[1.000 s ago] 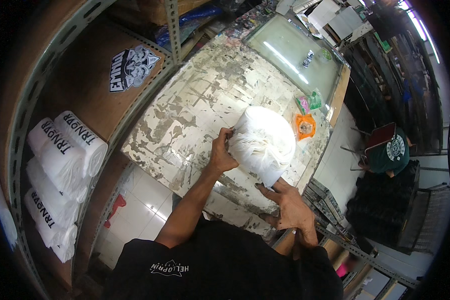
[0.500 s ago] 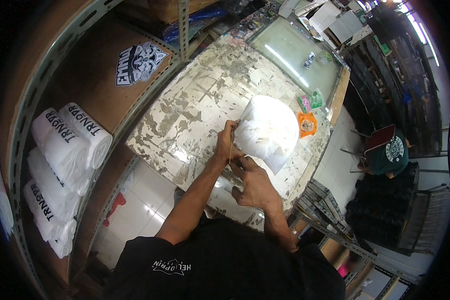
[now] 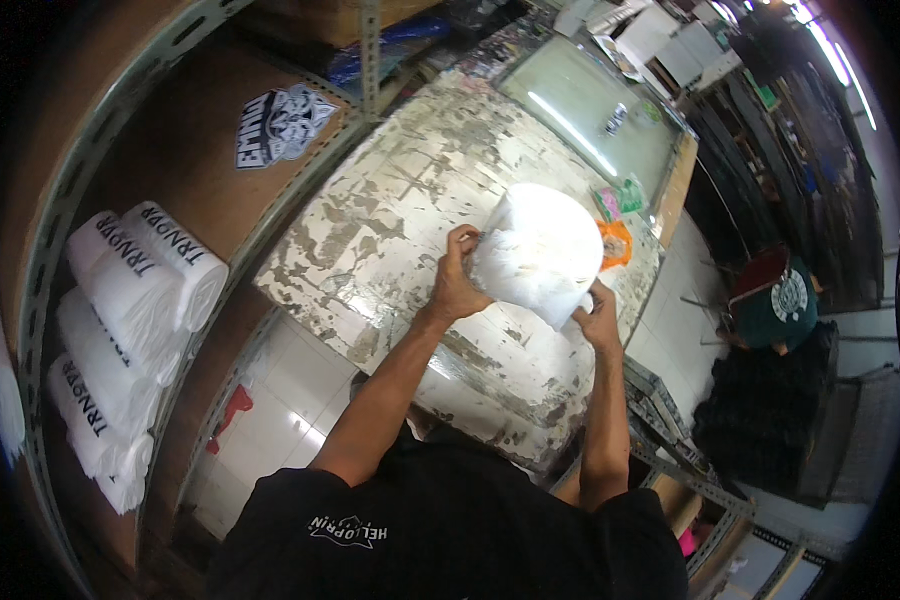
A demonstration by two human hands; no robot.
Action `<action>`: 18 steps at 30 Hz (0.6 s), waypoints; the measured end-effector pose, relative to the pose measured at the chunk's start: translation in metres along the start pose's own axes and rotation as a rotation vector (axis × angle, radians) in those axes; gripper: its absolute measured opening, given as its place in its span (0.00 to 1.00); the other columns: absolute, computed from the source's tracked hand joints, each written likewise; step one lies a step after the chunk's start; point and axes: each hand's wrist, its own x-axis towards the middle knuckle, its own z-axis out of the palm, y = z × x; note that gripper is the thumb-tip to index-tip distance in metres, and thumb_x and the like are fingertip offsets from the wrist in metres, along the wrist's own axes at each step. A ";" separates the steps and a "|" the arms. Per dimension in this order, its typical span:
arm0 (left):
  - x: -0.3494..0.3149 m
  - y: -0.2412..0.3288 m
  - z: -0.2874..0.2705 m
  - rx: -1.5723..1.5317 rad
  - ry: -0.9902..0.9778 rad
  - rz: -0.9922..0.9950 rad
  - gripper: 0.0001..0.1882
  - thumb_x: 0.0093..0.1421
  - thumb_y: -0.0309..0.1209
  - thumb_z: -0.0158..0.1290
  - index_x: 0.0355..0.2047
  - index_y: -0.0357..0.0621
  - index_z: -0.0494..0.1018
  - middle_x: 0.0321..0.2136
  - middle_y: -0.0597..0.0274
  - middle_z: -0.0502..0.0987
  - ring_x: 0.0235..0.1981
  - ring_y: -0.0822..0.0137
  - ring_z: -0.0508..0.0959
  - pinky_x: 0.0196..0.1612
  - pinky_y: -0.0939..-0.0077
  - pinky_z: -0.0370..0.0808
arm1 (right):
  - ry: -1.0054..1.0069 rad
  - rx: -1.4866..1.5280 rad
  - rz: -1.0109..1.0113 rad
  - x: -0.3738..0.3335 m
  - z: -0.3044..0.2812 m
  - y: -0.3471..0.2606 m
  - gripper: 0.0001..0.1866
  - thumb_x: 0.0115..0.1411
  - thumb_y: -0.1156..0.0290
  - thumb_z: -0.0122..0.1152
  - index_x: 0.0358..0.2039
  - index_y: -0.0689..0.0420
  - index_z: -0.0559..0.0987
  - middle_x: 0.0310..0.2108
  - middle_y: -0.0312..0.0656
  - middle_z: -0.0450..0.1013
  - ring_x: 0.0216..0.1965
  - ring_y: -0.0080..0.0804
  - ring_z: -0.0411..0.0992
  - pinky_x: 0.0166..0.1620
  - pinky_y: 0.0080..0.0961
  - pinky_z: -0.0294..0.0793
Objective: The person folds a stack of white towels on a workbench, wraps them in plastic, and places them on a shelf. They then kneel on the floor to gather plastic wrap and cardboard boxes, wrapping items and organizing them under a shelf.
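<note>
- Hands both raised over the worktop [image 3: 400, 200], gripping one white plastic bag [image 3: 542, 250] between them.
- Left hand [image 3: 457, 285]: forearm comes up from the lower edge, wrist bent, fingers [image 3: 462, 240] curled shut and pinching the bag's left edge.
- Right hand [image 3: 598, 318]: forearm runs nearly straight up, fingers closed on the bag's lower right corner; the fingertips themselves are hidden behind the plastic.
- White plastic bag: spread flat and wide between the two hands, held above the middle of the worktop; whether it touches the surface cannot be told.
- Worktop: white paint badly worn and flaking; a glass-topped section [image 3: 590, 110] adjoins its far end.
- Orange packet [image 3: 615, 243] lies just beside the bag's right edge, with green packets [image 3: 620, 195] near it.
- Shelf [image 3: 185, 150] to the left carries rolls of white bags [image 3: 120, 320], stacked, and a black-and-white printed sticker [image 3: 282, 122].
</note>
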 end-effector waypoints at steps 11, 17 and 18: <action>-0.009 0.054 -0.035 -0.076 0.218 -0.473 0.52 0.33 0.24 0.70 0.60 0.42 0.54 0.40 0.50 0.78 0.43 0.54 0.78 0.50 0.66 0.74 | 0.319 0.470 -0.019 -0.013 0.025 -0.024 0.32 0.51 0.65 0.61 0.58 0.62 0.70 0.56 0.44 0.70 0.56 0.36 0.67 0.52 0.31 0.67; -0.076 0.101 -0.085 -0.560 0.381 -0.609 0.42 0.38 0.22 0.66 0.56 0.32 0.63 0.42 0.49 0.78 0.43 0.55 0.79 0.50 0.61 0.76 | 0.077 0.561 0.132 -0.041 0.058 -0.023 0.31 0.53 0.63 0.65 0.55 0.64 0.71 0.47 0.44 0.72 0.45 0.29 0.71 0.40 0.20 0.71; -0.085 0.113 -0.093 -0.623 0.426 -0.636 0.39 0.39 0.21 0.65 0.55 0.31 0.65 0.41 0.48 0.78 0.43 0.54 0.79 0.49 0.59 0.77 | 0.052 0.542 0.132 -0.045 0.067 -0.016 0.31 0.53 0.62 0.65 0.55 0.65 0.71 0.46 0.44 0.72 0.44 0.29 0.71 0.40 0.21 0.72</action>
